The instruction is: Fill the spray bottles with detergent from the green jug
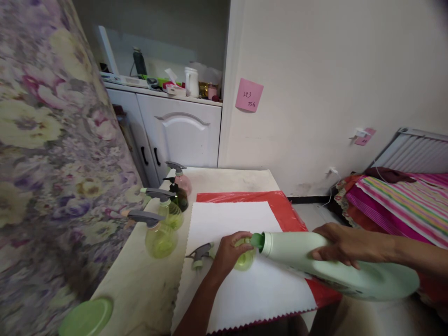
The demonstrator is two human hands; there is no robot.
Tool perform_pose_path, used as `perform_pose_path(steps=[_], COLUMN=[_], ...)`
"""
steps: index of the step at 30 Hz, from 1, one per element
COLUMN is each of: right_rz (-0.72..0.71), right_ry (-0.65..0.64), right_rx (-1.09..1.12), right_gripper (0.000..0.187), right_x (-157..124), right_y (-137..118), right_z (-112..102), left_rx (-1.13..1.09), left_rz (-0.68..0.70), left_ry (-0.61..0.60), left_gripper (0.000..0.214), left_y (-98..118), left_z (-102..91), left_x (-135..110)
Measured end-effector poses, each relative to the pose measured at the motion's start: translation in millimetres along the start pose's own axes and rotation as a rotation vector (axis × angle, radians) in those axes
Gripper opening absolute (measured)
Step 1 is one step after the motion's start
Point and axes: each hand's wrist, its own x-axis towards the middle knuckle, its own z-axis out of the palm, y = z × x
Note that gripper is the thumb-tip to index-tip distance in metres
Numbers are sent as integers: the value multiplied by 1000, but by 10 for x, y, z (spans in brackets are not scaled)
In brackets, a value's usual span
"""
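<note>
Tipping smooth plastic jug (336,268) into round translucent bottle (244,259).

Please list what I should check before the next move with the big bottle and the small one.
1. Small bottle steadied: left hand grips it on the white cloth. Ok.
2. Small bottle opened: spray head lies beside it. Ok.
3. Big bottle aimed: green spout is at the small bottle's top. Ok.
4. Big bottle held: right hand clasps it from above. Ok.
5. Fill level: hidden by fingers. Cannot tell.
</note>
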Motion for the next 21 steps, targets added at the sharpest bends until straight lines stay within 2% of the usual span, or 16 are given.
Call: perform_pose_path(steps=[21], right_rz=[-25], right_ry=[-19], right_rx=[32], right_gripper=[45], right_x=[-11], right_y=[-18], right_z=[-8], left_rx=[-10], left_rz=[7], left_ry=[10], left_gripper=[25], left_y=[15], left_z=[5], left_x=[-2])
